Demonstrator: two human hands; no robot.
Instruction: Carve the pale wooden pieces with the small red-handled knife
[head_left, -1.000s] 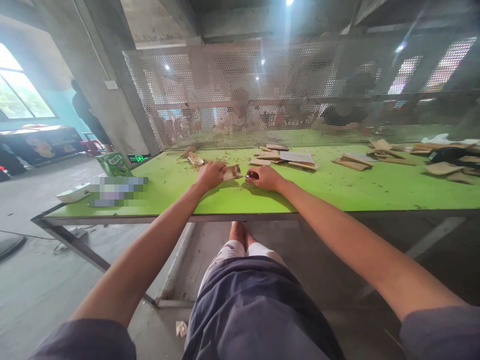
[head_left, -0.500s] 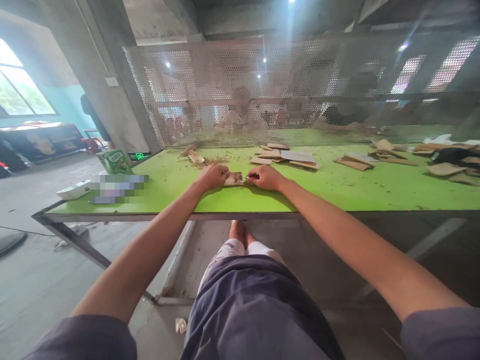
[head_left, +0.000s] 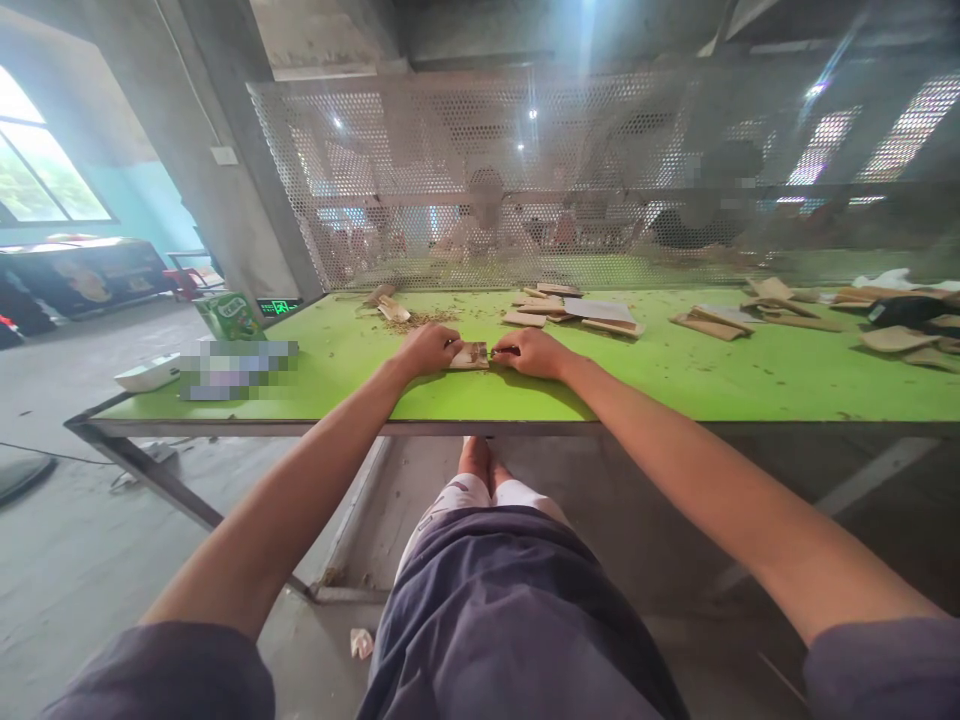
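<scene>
A small flat tan piece (head_left: 471, 355) with darker brown marks lies on the green table (head_left: 637, 385) between my hands. My left hand (head_left: 429, 351) is closed on its left end. At its right end, my right hand (head_left: 531, 354) has its fingers pinched together around something small and dark, too small to name. Crumbs and a few light pieces (head_left: 393, 308) lie beyond my left hand. Behind my right hand sits a loose pile of flat tan pieces (head_left: 551, 303) with a white sheet (head_left: 598, 311) on it.
A perforated metal screen (head_left: 465, 190) stands along the far edge. More tan pieces (head_left: 711, 322) and a black object (head_left: 902, 310) lie to the right. At the left are a green packet (head_left: 229, 317), a white object (head_left: 148, 375) and a blurred item (head_left: 236, 370).
The view has shifted very slightly. My hands and the tan piece stay in nearly the same place, with only a small change in my right fingers.
</scene>
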